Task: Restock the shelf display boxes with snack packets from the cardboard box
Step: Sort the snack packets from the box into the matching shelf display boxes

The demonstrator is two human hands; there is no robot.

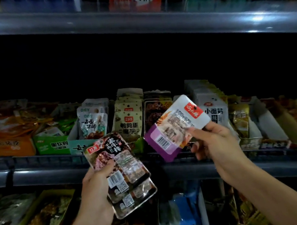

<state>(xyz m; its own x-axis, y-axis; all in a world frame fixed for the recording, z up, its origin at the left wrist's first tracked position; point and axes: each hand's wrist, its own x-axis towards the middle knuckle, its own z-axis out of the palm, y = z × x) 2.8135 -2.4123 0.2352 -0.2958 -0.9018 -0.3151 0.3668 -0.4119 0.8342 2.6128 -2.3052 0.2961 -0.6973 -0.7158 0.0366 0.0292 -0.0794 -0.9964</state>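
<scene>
A: What is held in front of the middle shelf [48, 170]?

B: A stack of dark packets [122, 171] is gripped by the left hand [97, 185], thumb curled over the top packet. A white and purple packet [177, 127] is pinched by the right hand [215, 142], just before the display boxes [129, 121] on that shelf.

Pkt colours, dim shelf

L hand [96, 181] is holding dark pkts [122, 166] w/ red logo, black title patch, white barcode labels; R hand [215, 141] is pinching a white pkt [177, 127] showing a purple end, red corner tag, black barcode. Behind, an orange box [8, 146], a green box [52, 145] and a cream speckled pkt [129, 123] are sitting under a grey shelf edge [130, 24].
</scene>
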